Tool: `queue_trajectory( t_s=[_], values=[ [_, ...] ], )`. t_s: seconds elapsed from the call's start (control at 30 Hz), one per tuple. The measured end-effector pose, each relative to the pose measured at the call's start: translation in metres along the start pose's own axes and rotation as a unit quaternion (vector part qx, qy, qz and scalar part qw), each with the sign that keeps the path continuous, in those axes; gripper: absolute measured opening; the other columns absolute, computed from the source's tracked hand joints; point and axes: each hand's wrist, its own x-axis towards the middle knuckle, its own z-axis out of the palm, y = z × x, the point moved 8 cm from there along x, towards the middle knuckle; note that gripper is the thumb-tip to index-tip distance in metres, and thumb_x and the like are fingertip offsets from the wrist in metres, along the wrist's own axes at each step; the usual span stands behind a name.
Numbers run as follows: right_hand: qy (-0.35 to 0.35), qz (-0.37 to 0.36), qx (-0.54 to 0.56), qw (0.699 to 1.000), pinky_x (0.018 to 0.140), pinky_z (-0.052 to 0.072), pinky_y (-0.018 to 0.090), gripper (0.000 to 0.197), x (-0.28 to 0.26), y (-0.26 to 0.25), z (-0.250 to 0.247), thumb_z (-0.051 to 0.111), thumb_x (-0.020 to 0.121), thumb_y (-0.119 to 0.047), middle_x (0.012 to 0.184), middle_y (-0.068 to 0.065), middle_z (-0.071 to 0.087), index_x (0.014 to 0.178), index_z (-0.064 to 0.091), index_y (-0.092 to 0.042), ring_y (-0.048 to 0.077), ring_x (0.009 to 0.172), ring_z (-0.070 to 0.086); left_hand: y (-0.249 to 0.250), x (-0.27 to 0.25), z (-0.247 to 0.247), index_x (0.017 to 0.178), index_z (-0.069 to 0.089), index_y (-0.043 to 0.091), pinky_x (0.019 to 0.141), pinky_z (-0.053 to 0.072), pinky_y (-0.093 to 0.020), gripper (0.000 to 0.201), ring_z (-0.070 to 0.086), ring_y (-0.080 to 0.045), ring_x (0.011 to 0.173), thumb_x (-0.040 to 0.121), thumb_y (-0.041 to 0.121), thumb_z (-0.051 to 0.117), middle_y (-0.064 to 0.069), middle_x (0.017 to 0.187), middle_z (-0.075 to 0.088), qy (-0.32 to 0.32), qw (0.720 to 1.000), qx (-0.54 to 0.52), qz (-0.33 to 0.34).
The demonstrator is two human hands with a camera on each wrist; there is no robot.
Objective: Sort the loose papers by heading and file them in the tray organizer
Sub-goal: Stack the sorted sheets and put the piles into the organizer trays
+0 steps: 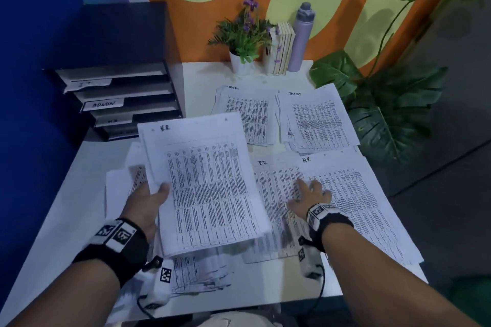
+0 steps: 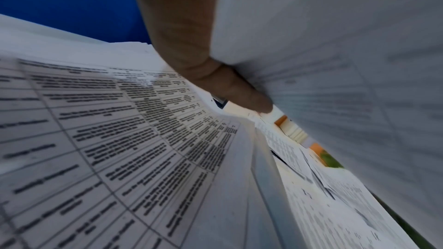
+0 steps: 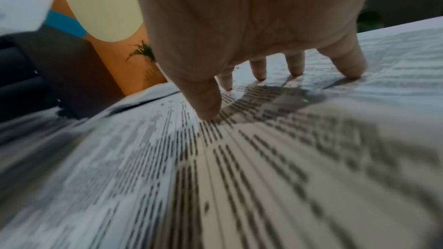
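My left hand (image 1: 148,200) grips a stack of printed sheets headed HR (image 1: 204,180) by its left edge and holds it above the table; the left wrist view shows the thumb (image 2: 235,90) pinching the stack of sheets (image 2: 335,63). My right hand (image 1: 309,194) rests with spread, straight fingertips (image 3: 208,113) on the IT sheet (image 1: 273,194), beside a pile headed HR (image 1: 372,207). An ADMIN pile (image 1: 249,111) and a fourth pile (image 1: 318,119) lie further back. The black tray organizer (image 1: 119,98), with tiers labelled IT, ADMIN and HR, stands at the left.
More loose sheets (image 1: 125,180) lie under my left hand. A potted plant (image 1: 244,40), several books (image 1: 283,48) and a lilac bottle (image 1: 301,37) stand at the table's back edge. A large leafy plant (image 1: 385,103) crowds the right side; a blue wall (image 1: 34,87) is left.
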Motion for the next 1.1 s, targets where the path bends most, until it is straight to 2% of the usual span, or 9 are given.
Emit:
queue_trajectory(
  t_s=[0.1, 0.2, 0.3, 0.47, 0.6, 0.8, 0.93, 1.03, 1.1],
  values=[
    [0.059, -0.06, 0.111, 0.99, 0.114, 0.02, 0.056, 0.066, -0.014, -0.027, -0.021, 0.044, 0.093, -0.053, 0.16, 0.001, 0.013, 0.151, 0.022, -0.031, 0.03, 0.146, 0.011, 0.006, -0.001, 0.007, 0.098, 0.062, 0.03, 0.09, 0.053, -0.054, 0.008, 0.068, -0.03, 0.097, 0.098, 0.022, 0.059, -0.004, 0.108, 0.07, 0.022, 0.997, 0.061, 0.037],
    [-0.006, -0.133, 0.345, 0.929, 0.11, 0.03, 0.034, 0.059, -0.038, -0.064, -0.028, 0.049, 0.098, -0.043, 0.149, 0.004, 0.038, 0.149, 0.033, -0.017, 0.024, 0.137, 0.038, 0.01, -0.002, 0.013, 0.102, 0.061, 0.029, 0.089, 0.054, -0.053, 0.012, 0.068, -0.03, 0.097, 0.092, 0.031, 0.066, -0.001, 0.105, 0.07, 0.051, 0.989, 0.125, 0.058],
    [-0.064, -0.099, 0.449, 0.886, 0.102, 0.045, 0.039, 0.05, -0.041, -0.072, -0.014, 0.061, 0.093, -0.033, 0.125, 0.006, 0.057, 0.137, 0.045, -0.016, 0.024, 0.112, 0.058, 0.01, -0.005, 0.026, 0.101, 0.062, 0.026, 0.089, 0.054, -0.051, 0.013, 0.067, -0.028, 0.094, 0.09, 0.028, 0.069, 0.0, 0.101, 0.071, 0.054, 0.989, 0.125, 0.059],
    [0.035, -0.064, 0.401, 0.913, 0.073, 0.054, 0.036, 0.013, -0.032, -0.05, -0.012, 0.057, 0.089, -0.014, 0.089, 0.018, 0.064, 0.092, 0.058, -0.001, 0.024, 0.073, 0.06, 0.008, -0.006, 0.036, 0.11, 0.062, 0.026, 0.098, 0.046, -0.04, 0.018, 0.06, -0.02, 0.105, 0.099, 0.037, 0.054, 0.006, 0.115, 0.065, 0.052, 0.992, 0.1, 0.06],
    [0.076, -0.029, 0.379, 0.922, 0.065, 0.052, 0.033, 0.011, -0.025, -0.021, -0.023, 0.055, 0.092, -0.01, 0.082, 0.017, 0.064, 0.086, 0.058, -0.002, 0.022, 0.067, 0.059, 0.005, -0.001, 0.032, 0.129, 0.058, 0.017, 0.098, 0.038, -0.038, 0.035, 0.051, -0.016, 0.109, 0.101, 0.035, 0.05, 0.008, 0.118, 0.058, 0.055, 0.993, 0.084, 0.055],
    [0.063, -0.041, 0.388, 0.919, 0.066, 0.05, 0.031, 0.012, -0.028, -0.028, -0.022, 0.056, 0.092, -0.012, 0.085, 0.012, 0.064, 0.096, 0.057, -0.001, 0.02, 0.071, 0.059, 0.004, -0.011, 0.053, 0.115, 0.061, 0.031, 0.097, 0.044, -0.037, 0.02, 0.06, -0.016, 0.105, 0.096, 0.033, 0.06, 0.014, 0.105, 0.065, -0.028, 0.99, 0.119, 0.069],
    [0.002, -0.089, 0.454, 0.887, 0.087, 0.05, 0.028, 0.049, -0.038, -0.056, -0.017, 0.059, 0.09, -0.003, 0.116, 0.001, 0.061, 0.127, 0.04, -0.028, 0.017, 0.101, 0.062, -0.005, -0.019, 0.082, 0.113, 0.061, 0.034, 0.099, 0.048, -0.045, 0.024, 0.064, -0.018, 0.109, 0.096, 0.018, 0.061, 0.006, 0.116, 0.069, -0.094, 0.989, 0.104, 0.058],
    [0.065, -0.065, 0.434, 0.896, 0.075, 0.054, 0.026, 0.058, -0.033, -0.034, -0.043, 0.054, 0.088, 0.005, 0.118, 0.004, 0.061, 0.137, 0.039, -0.023, 0.023, 0.103, 0.061, -0.006, -0.022, 0.111, 0.112, 0.059, 0.03, 0.096, 0.049, -0.039, 0.023, 0.063, -0.017, 0.111, 0.098, 0.012, 0.057, 0.005, 0.118, 0.068, -0.132, 0.987, 0.076, 0.055],
    [0.129, -0.038, 0.367, 0.92, 0.072, 0.052, 0.031, 0.054, -0.03, -0.001, -0.07, 0.049, 0.091, 0.003, 0.104, 0.004, 0.061, 0.138, 0.04, -0.022, 0.026, 0.095, 0.061, -0.002, -0.026, 0.13, 0.116, 0.055, 0.03, 0.092, 0.051, -0.036, 0.026, 0.061, -0.012, 0.108, 0.097, 0.012, 0.058, 0.007, 0.123, 0.062, -0.154, 0.98, 0.101, 0.071]
  ],
)
